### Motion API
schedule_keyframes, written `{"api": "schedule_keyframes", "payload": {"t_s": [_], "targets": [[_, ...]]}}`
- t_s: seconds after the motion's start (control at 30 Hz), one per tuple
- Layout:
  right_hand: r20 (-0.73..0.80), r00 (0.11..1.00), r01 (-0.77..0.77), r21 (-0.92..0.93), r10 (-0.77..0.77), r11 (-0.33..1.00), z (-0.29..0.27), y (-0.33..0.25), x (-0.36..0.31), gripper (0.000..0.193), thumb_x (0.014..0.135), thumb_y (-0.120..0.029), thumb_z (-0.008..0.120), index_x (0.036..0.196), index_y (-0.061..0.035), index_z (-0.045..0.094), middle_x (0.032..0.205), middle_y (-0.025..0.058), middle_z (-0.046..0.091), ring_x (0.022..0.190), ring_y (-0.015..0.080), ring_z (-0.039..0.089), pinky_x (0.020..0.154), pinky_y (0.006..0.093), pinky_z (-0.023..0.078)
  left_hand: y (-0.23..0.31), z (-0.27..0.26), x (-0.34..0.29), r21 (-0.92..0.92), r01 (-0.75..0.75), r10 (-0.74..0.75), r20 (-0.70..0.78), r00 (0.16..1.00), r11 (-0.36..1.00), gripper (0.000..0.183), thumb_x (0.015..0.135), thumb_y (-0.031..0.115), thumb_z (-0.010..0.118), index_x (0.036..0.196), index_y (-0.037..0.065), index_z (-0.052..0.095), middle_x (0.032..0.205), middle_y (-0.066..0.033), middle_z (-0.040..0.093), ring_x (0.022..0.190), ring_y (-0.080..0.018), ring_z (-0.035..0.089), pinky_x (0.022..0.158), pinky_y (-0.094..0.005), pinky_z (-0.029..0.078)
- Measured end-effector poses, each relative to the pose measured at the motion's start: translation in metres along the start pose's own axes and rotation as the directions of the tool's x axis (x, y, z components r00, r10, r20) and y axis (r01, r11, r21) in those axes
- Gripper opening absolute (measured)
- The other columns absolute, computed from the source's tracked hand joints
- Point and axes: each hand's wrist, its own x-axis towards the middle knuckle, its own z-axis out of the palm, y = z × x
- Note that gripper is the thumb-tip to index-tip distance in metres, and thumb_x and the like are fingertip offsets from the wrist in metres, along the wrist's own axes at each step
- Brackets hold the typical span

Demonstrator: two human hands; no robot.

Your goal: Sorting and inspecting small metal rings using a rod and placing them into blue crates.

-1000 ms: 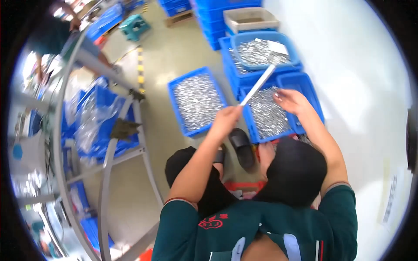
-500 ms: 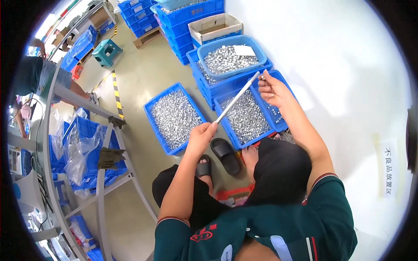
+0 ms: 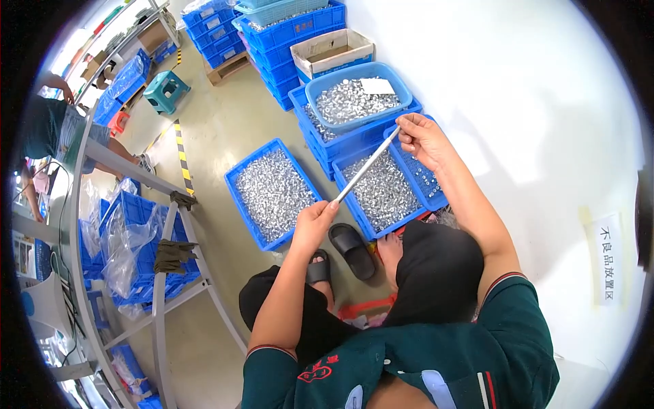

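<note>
My left hand point(image 3: 316, 222) is closed round the lower end of a thin silver-white rod point(image 3: 365, 169), which slants up to the right over the crates. At the rod's upper tip my right hand point(image 3: 422, 139) is closed in a pinch. What lies between those fingertips is too small to make out. Beneath the rod stands a blue crate point(image 3: 371, 235) full of small silver metal parts point(image 3: 385, 194). Beside it, partly behind my right hand, a blue tray point(image 3: 436, 202) holds scattered small metal pieces.
Another blue crate point(image 3: 271, 247) of metal parts stands on the floor at left. Behind are a light-blue basket point(image 3: 402, 102) of parts, an open carton point(image 3: 371, 49) and stacked crates point(image 3: 279, 61). A metal frame point(image 3: 160, 293) rises at left; a person point(image 3: 51, 126) is beyond it.
My right hand has come from just beside the rod's upper tip to the tip itself. The small metal bit seen at its fingertips is now hidden. My left hand has dropped slightly.
</note>
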Motion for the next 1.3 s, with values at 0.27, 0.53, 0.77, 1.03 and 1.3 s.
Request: {"api": "schedule_keyframes", "payload": {"t_s": [0.27, 0.53, 0.77, 1.03, 1.3], "targets": [[0.124, 0.964, -0.233, -0.023, 0.234, 0.972, 0.004, 0.004, 0.001, 0.018, 0.083, -0.02, 0.06, 0.083, -0.0063, 0.05, 0.065, -0.0016, 0.044, 0.051, 0.0061, 0.038, 0.041, 0.0183, 0.03, 0.005, 0.015, 0.004, -0.057, -0.02, 0.016, -0.066, 0.998, 0.998, 0.038, 0.088, 0.034, 0.052, 0.064, 0.005, 0.051, 0.056, 0.0047, 0.04, 0.051, -0.0044, 0.033, 0.045, -0.0218, 0.027], [-0.054, 0.995, -0.085, -0.003, 0.084, 0.996, -0.027, -0.01, 0.004, 0.017, 0.087, -0.008, 0.049, 0.1, 0.0022, 0.051, 0.094, 0.0143, 0.06, 0.074, 0.0173, 0.061, 0.063, 0.0285, 0.054, 0.01, 0.006, 0.005, -0.036, 0.008, -0.011, -0.067, 0.998, 0.999, 0.039, 0.087, 0.035, 0.052, 0.064, 0.003, 0.051, 0.054, 0.0026, 0.041, 0.051, -0.0056, 0.035, 0.045, -0.0236, 0.029], [-0.207, 0.978, -0.026, -0.147, -0.005, 0.989, -0.025, -0.015, -0.006, 0.026, 0.085, -0.03, 0.057, 0.081, -0.0052, 0.051, 0.065, 0.0032, 0.051, 0.045, 0.0049, 0.041, 0.034, 0.0164, 0.028, 0.008, 0.009, 0.001, -0.011, -0.02, 0.02, 0.013, 1.0, 1.0, 0.036, 0.087, 0.031, 0.054, 0.062, 0.005, 0.051, 0.054, 0.0058, 0.038, 0.048, -0.0037, 0.031, 0.043, -0.0219, 0.024], [-0.025, 0.996, -0.084, -0.172, 0.081, 0.981, -0.03, -0.01, -0.009, 0.02, 0.08, -0.022, 0.064, 0.075, -0.007, 0.052, 0.058, -0.0036, 0.042, 0.043, 0.0028, 0.033, 0.036, 0.0164, 0.022, 0.003, 0.012, 0.0, 0.012, -0.014, 0.014, 0.028, 1.0, 1.0, 0.036, 0.087, 0.03, 0.053, 0.063, 0.005, 0.051, 0.055, 0.0052, 0.04, 0.05, -0.0037, 0.033, 0.045, -0.0218, 0.026], [0.114, 0.993, -0.035, -0.023, 0.037, 0.999, -0.03, -0.012, 0.0, 0.017, 0.078, -0.015, 0.066, 0.073, -0.008, 0.052, 0.056, -0.0046, 0.041, 0.044, 0.0026, 0.033, 0.038, 0.0179, 0.021, -0.004, 0.012, 0.014, -0.054, -0.021, 0.024, 0.059, 0.998, 0.998, 0.037, 0.086, 0.03, 0.054, 0.066, -0.001, 0.051, 0.053, 0.001, 0.042, 0.052, -0.0073, 0.038, 0.047, -0.0277, 0.033]]}}
